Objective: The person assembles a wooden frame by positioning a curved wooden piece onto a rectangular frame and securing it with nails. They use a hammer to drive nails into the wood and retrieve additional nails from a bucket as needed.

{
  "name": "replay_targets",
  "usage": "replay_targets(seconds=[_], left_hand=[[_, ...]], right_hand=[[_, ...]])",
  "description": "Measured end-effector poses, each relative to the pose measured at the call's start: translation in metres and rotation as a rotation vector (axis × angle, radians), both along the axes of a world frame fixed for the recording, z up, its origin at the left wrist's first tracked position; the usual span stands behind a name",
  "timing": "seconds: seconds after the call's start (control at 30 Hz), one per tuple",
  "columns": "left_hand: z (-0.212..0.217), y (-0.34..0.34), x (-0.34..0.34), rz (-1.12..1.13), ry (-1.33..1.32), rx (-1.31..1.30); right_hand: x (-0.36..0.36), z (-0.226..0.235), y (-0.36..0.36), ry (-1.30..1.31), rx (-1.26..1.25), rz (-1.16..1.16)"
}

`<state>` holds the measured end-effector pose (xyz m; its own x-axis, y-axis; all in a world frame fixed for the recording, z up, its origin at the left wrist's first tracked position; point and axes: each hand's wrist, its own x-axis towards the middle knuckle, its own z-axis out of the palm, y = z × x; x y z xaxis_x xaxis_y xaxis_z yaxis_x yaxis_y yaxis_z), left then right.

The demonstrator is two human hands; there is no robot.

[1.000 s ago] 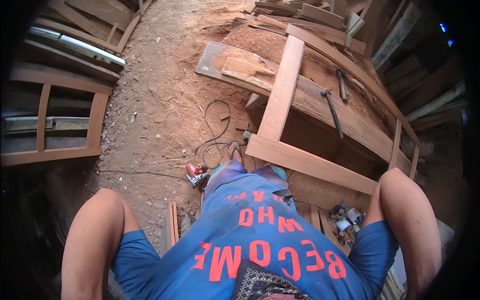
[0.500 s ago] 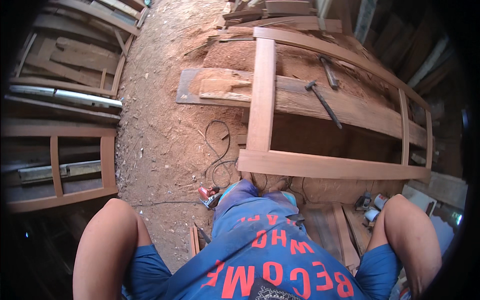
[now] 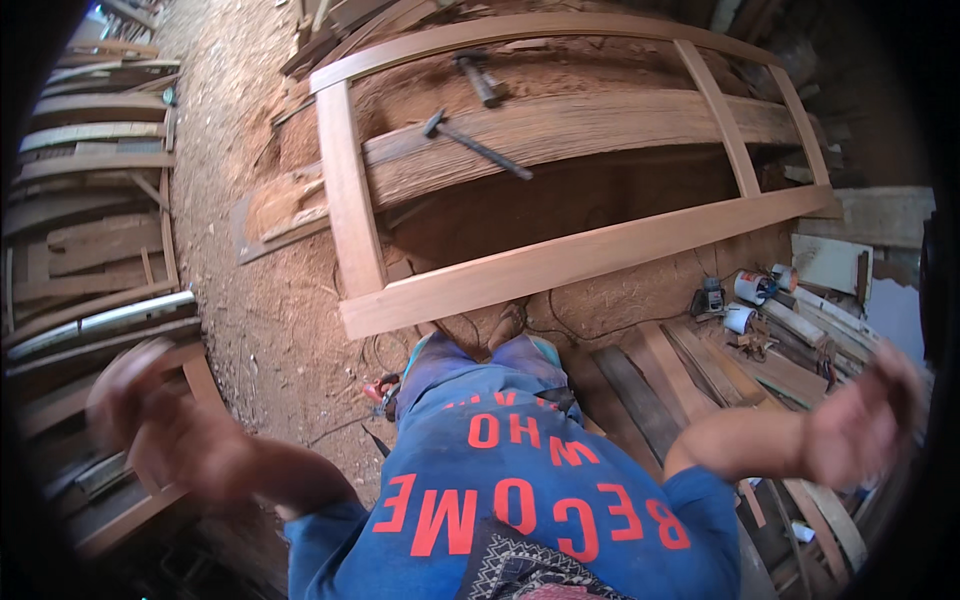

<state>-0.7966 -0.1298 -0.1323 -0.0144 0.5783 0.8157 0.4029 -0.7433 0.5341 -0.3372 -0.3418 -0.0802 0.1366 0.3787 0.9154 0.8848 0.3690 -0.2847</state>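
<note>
Since half a second earlier only the upper arms showed at the bottom corners, here's how it looked once both hands had swung out wide:

Left fingers: too smeared by motion to call spread or curled, honestly couldn't tell; nothing seemed to be in them.
Left hand: it was raised out to the side over the stacked frames on the left, touching nothing.
Right fingers: same deal, blurred, though they looked loosely open and empty.
Right hand: it was held out over the loose planks and the small cans on the right, well apart from the work.
What changed: the view had tipped up and turned, so the whole door frame sat square ahead instead of slanting off to one side.
Door frame: it lay flat across the bench beam, its near rail just past the person's feet.
Hammer: it rested on the beam inside the frame, out of reach of either hand.
Second hammer: it lay further back on the sawdust.
My read: with both hands free and away from the tools, this looked like a pause or a shift of stance, not a working stroke.
Floor bit: a red power tool and its cord sat by the left leg.
</note>
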Motion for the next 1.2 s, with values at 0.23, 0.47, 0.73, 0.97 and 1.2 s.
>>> replay_targets(seconds=[0.23,0.47,0.73,0.97,1.2], left_hand=[[-0.190,-0.079,0.153,-0.565,1.211,-1.054],[-0.226,-0.141,0.255,-1.000,1.209,-0.939],[-0.257,-0.153,0.335,-1.110,1.294,-0.817],[-0.270,-0.146,0.417,-1.085,1.175,-0.862],[-0.273,-0.138,0.496,-1.040,1.206,-0.867]], right_hand=[[0.072,-0.246,-0.144,0.562,-1.281,-0.556],[0.037,-0.383,-0.275,0.923,-1.800,-0.394],[0.067,-0.379,-0.287,1.019,-1.812,-0.435],[0.193,-0.386,-0.250,0.909,-1.616,-0.466],[0.301,-0.458,-0.292,1.342,-1.466,-0.448]])
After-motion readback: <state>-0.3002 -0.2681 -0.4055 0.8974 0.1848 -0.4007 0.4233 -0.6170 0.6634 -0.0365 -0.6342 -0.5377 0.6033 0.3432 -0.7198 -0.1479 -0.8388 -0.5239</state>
